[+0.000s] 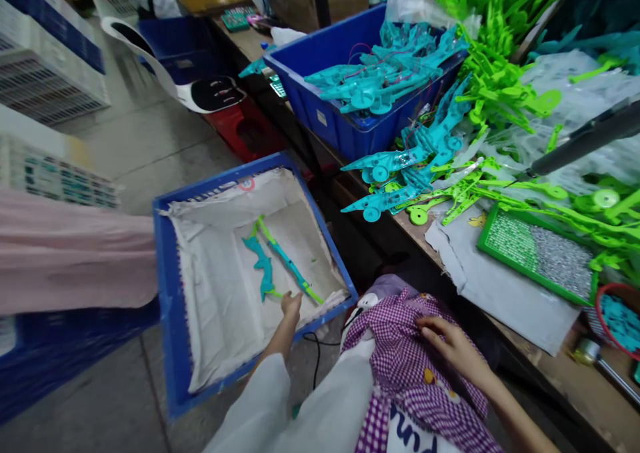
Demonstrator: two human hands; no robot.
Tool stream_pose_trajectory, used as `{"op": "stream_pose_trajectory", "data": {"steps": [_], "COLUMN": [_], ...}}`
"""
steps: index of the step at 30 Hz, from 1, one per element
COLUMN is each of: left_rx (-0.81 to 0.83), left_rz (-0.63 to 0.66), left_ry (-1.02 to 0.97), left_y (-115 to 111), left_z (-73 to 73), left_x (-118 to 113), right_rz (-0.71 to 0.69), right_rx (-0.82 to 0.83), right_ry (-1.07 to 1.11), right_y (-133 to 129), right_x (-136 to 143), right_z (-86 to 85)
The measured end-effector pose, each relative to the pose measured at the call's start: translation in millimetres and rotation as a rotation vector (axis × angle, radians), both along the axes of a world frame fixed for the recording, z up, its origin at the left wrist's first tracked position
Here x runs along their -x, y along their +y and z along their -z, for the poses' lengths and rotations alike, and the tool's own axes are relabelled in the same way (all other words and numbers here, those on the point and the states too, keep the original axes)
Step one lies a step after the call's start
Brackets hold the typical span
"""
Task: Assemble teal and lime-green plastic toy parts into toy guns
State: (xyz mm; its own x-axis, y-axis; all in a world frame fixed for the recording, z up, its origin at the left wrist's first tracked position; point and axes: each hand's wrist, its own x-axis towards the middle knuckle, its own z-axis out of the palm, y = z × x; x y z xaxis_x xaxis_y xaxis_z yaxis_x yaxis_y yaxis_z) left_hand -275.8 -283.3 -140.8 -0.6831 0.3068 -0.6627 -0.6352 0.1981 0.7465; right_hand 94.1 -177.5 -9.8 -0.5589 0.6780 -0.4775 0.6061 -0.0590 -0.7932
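My left hand (291, 305) is over the near side of a cloth-lined blue crate (165, 293), thumb and fingers somewhat apart. Just beyond its fingertips, a teal and bright-green plastic assembly (267, 266) of long jointed pieces lies on the lining. One green end comes close to my thumb; whether they touch is unclear. Over my lap, my right hand (453, 348) holds nothing, its fingers stretched loosely above the purple checked apron (400, 340).
To the right, a workbench (530, 363) carries heaped green plastic parts (500, 86), teal assemblies (390, 173) and a green tray (540, 250) of small pieces. A blue bin (325, 116) of teal assemblies stands farther back. A red stool (250, 126) is beyond the crate.
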Motion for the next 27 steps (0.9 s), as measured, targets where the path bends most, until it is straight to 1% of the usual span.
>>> {"op": "stream_pose_trajectory", "data": {"steps": [2,3,5,7,8,9,11,12,14,15,16,18,19,21,23,25,26,27], "left_rx": [0.072,0.086,0.036,-0.044,-0.104,-0.173,-0.398,-0.423,-0.456,-0.525,-0.595,-0.672,-0.673,-0.603,-0.485,-0.403,-0.369,-0.330], "left_rz": [-0.051,-0.075,-0.084,-0.106,-0.088,-0.191,-0.241,-0.273,-0.250,-0.200,-0.109,0.034,0.087,0.245,0.455,0.734,0.868,0.964], "left_ry": [0.150,0.232,0.401,0.547,0.601,0.701,0.839,0.867,0.902,0.916,0.937,1.012,1.074,1.259,1.417,1.498,1.522,1.540], "left_y": [18,32,71,118,144,168,214,233,259,266,268,260,251,234,227,235,242,251], "left_z": [-13.7,-23.5,-49.1,-81.6,-99.1,-116.3,-146.6,-158.2,-173.8,-178.7,-182.2,-187.0,-188.1,-187.3,-183.4,-180.0,-179.4,-179.8], "left_x": [5,7,6,-3,-12,-24,-54,-70,-102,-116,-128,-141,-142,-132,-114,-100,-96,-93], "right_rz": [-0.018,-0.021,-0.025,-0.039,-0.051,-0.065,-0.092,-0.104,-0.121,-0.126,-0.129,-0.119,-0.096,-0.013,0.078,0.107,0.092,0.066], "right_rx": [-0.015,-0.025,-0.052,-0.081,-0.092,-0.102,-0.114,-0.117,-0.121,-0.125,-0.130,-0.148,-0.162,-0.197,-0.229,-0.251,-0.268,-0.297], "right_ry": [0.015,0.022,0.029,0.027,0.024,0.023,0.023,0.022,0.017,0.013,0.009,0.001,-0.005,-0.022,-0.031,-0.019,-0.011,-0.009], "right_y": [-2,-3,-3,-4,-4,-3,-3,-3,-3,-3,-3,-4,-6,-12,-16,-16,-14,-12], "right_x": [-2,-3,-3,-2,-3,-3,-5,-6,-11,-14,-18,-29,-35,-45,-49,-44,-40,-36], "right_z": [-0.8,-1.2,-1.9,-2.3,-2.1,-1.6,0.4,1.7,3.6,3.5,2.5,-2.0,-4.9,-9.9,-12.2,-12.0,-11.5,-11.1]}}
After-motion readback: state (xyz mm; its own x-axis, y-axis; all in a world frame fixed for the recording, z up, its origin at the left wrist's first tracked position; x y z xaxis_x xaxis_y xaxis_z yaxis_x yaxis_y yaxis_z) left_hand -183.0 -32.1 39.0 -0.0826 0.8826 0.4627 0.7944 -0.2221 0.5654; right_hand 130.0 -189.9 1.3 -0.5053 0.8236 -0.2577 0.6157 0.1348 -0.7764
